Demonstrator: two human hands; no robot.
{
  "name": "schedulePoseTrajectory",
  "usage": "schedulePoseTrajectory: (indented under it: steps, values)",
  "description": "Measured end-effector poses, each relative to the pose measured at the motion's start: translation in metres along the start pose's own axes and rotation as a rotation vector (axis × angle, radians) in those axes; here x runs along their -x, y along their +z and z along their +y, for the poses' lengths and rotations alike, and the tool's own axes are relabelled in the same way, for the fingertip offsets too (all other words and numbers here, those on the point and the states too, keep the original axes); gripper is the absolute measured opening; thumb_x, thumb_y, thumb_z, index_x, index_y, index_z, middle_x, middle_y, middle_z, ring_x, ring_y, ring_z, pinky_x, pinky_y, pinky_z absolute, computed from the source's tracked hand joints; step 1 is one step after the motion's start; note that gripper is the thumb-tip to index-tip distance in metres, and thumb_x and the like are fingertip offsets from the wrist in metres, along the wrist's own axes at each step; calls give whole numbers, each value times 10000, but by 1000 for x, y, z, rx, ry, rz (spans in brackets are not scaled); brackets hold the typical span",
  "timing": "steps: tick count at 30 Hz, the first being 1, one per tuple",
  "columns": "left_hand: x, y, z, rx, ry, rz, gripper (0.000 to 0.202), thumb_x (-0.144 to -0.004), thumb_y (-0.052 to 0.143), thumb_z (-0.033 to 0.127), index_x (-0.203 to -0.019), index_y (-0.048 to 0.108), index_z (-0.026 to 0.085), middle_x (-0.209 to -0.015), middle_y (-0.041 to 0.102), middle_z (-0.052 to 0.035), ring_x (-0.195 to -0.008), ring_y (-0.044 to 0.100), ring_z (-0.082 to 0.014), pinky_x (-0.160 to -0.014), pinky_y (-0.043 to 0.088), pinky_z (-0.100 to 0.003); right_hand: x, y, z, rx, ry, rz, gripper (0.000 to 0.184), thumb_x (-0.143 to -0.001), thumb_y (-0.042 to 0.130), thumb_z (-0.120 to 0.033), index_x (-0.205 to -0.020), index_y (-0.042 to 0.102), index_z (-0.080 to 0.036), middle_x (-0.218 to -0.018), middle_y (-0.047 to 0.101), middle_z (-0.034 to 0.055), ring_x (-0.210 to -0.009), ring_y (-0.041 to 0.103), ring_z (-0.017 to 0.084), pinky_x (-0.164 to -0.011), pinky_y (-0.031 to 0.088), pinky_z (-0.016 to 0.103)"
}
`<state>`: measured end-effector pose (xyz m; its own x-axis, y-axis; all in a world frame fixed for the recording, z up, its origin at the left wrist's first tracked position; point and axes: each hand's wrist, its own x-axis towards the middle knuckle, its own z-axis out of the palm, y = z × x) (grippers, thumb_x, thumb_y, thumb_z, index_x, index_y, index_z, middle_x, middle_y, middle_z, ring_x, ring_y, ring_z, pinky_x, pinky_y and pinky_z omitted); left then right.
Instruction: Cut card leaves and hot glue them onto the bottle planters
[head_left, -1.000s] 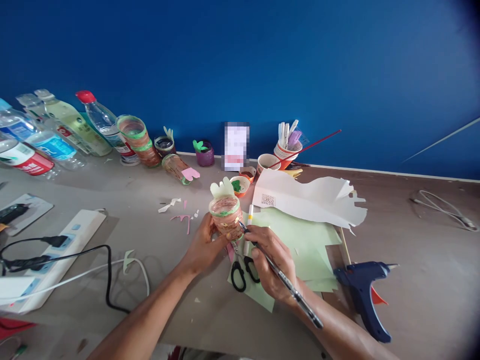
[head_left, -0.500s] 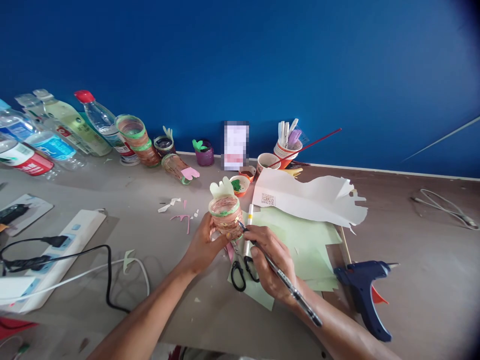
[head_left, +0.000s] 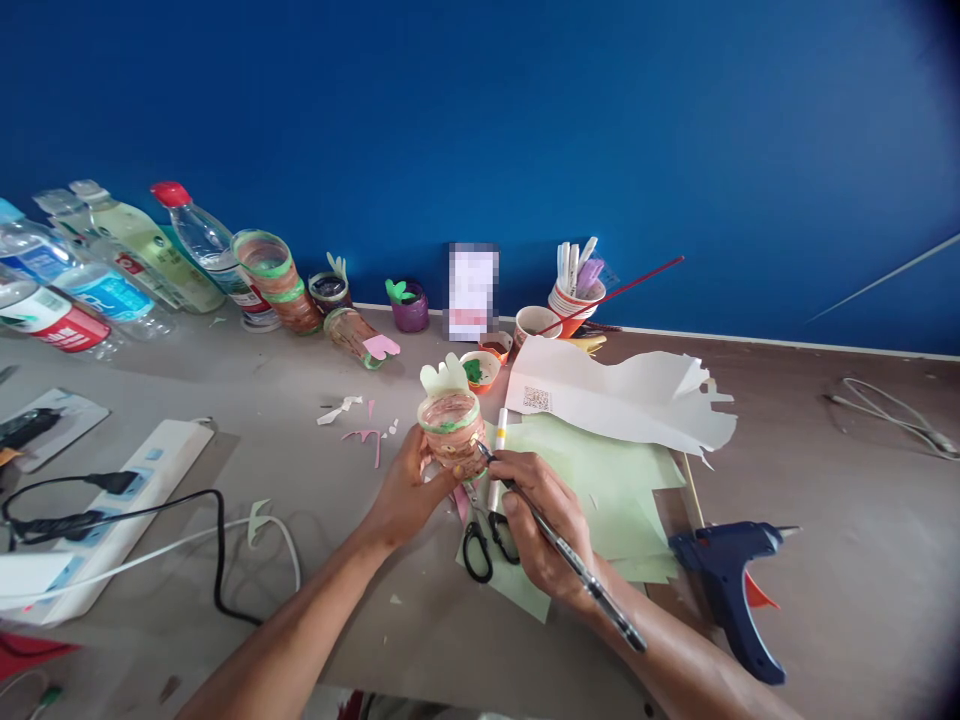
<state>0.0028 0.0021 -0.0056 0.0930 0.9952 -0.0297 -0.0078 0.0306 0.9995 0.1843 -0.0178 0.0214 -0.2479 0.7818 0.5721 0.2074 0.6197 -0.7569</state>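
Note:
My left hand [head_left: 409,487] is wrapped around a small painted cup [head_left: 450,440], brown with a green rim and a pale green paper leaf [head_left: 444,374] standing at its back edge. In my right hand [head_left: 546,515] is a pen [head_left: 577,570], held in a writing grip, its tip at the cup's right front side. Black-handled scissors [head_left: 478,553] lie just below the cup, their blades partly hidden. A white marker [head_left: 499,436] with a yellow band rests between the cup and my right hand, over light green paper sheets [head_left: 615,500].
A blue glue gun [head_left: 731,570] lies at the right. White paper [head_left: 600,385] with a torn edge spreads behind the green sheets. Paint cups [head_left: 480,370], a pen-filled cup [head_left: 576,300] and a phone [head_left: 472,290] stand along the wall. Bottles [head_left: 127,300] and a power strip [head_left: 127,520] occupy the left.

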Motion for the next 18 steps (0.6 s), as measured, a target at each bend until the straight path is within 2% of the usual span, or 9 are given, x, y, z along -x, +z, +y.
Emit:
schedulePoseTrajectory:
  steps: [9, 18]
  values:
    - [0, -1, -2, 61, -9, -18, 445, -783, 730, 372, -1161, 559, 212, -1186, 653, -90, -1102, 606, -248, -940, 475, -380, 0, 0, 2, 7, 2, -1, 299, -902, 456, -98, -1160, 568, -199, -1063, 638, 110, -992, 629, 207, -834, 527, 347]
    - [0, 0, 1, -10, -7, 5, 461, -790, 730, 349, -1197, 548, 231, -1214, 646, -78, -1134, 591, -252, -949, 458, -372, 0, 1, 0, -14, 5, -6, 313, -895, 452, -76, -1157, 571, -199, -1051, 629, 97, -981, 626, 187, -843, 514, 317]
